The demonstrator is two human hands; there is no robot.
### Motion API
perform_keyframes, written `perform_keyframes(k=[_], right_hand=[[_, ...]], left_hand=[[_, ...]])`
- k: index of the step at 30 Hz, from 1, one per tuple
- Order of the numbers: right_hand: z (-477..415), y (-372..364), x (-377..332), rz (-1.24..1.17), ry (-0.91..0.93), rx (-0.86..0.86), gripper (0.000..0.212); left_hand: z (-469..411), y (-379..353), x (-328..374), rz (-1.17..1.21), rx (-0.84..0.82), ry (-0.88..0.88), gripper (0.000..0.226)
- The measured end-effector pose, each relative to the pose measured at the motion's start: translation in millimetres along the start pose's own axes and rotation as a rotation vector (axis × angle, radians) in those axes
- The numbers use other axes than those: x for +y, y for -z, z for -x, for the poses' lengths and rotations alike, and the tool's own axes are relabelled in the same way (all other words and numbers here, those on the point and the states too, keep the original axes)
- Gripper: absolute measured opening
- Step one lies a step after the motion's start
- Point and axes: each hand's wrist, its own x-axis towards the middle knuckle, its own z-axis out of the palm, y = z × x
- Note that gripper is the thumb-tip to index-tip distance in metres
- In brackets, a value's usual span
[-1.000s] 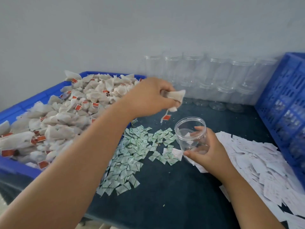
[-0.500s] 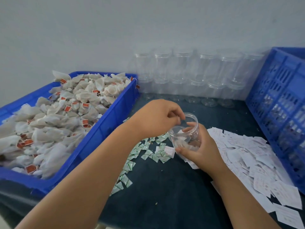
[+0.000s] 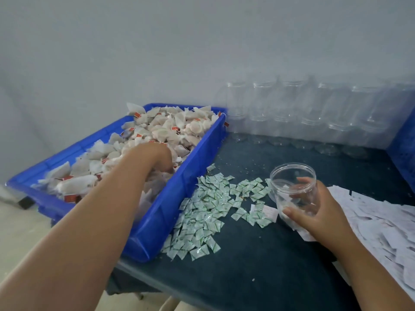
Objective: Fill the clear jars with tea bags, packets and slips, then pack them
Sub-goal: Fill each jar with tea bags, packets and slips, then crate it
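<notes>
Dark tabletop up front, green-and-white packets scattered across it, right beside the blue tray. Over on the right side, the right hand has the clear jar, grip curled round its wall. The jar stands upright, mouth open, at the edge of the white slips.

Further in, the left hand sits deep among the tray's tea bags, fingertips buried, so I can't tell whether that grip has closed on one.

The smart play, I'd say: pinch a single bag by its body, lift clear so strings and red tags don't drag neighbours along, and steady the jar underneath. Empty jars line the wall behind.
</notes>
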Motion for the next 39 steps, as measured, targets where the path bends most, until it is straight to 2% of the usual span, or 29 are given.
perform_keyframes(k=[2,3,10,12,14,18,19,21,24,25,27,29,31,33,36,39], right_hand=[[0.0,0.2,-0.7,0.002,-0.001,-0.001,0.087],[-0.2,0.6,-0.1,0.003,-0.006,-0.002,0.087],[-2.7,-0.2,4.0,0.030,-0.029,-0.015,0.082],[-3.6,-0.4,4.2,0.041,-0.033,-0.016,0.079],[-3.6,-0.3,4.7,0.041,-0.034,-0.010,0.078],[-3.2,-0.1,4.7,0.041,-0.028,-0.002,0.071],[-3.3,-0.3,4.3,0.039,-0.030,-0.001,0.070],[-3.5,-0.4,3.3,0.034,-0.032,-0.002,0.068],[-3.1,0.0,2.0,0.031,-0.035,-0.006,0.065],[-3.0,-0.1,2.0,0.034,-0.036,-0.006,0.064],[-3.5,-0.7,2.3,0.044,-0.044,-0.008,0.064],[-4.0,-2.0,1.8,0.056,-0.050,-0.011,0.065],[-3.9,-2.6,1.4,0.061,-0.049,-0.011,0.066],[-3.5,-2.5,1.1,0.051,-0.051,-0.008,0.068],[-3.4,-1.5,1.1,0.048,-0.053,-0.001,0.068],[-3.4,-0.5,0.3,0.047,-0.059,0.003,0.067]], left_hand=[[-4.1,-13.6,-6.2,-0.051,-0.161,-0.040,0.032],[-5.1,-15.5,-8.7,-0.070,-0.182,-0.059,0.033],[-10.8,-16.9,-5.1,-0.177,-0.201,-0.101,0.047],[-12.6,-19.7,-2.6,-0.134,-0.121,-0.112,0.038],[-18.7,-21.7,-4.9,0.023,0.019,-0.100,0.028],[-32.7,-14.8,-14.7,0.427,0.482,-0.020,0.020],[-34.4,-13.5,-15.6,0.474,0.543,-0.026,0.017],[-35.7,-15.2,-15.7,0.466,0.461,-0.069,0.016],[-33.2,-24.0,-13.9,0.236,0.009,-0.131,0.013],[-30.8,-25.0,-13.0,0.134,-0.102,-0.145,0.024],[-26.7,-24.2,-11.1,0.010,-0.143,-0.164,0.044],[-26.6,-24.2,-8.0,0.006,-0.063,-0.176,0.035],[-31.4,-25.1,-7.9,0.119,0.057,-0.142,0.019],[-32.8,-19.4,-12.6,0.355,0.282,-0.080,0.014],[-28.2,-4.9,-19.0,0.719,0.640,-0.015,0.018],[-20.1,-1.4,-15.4,1.033,0.689,-0.028,0.011]])
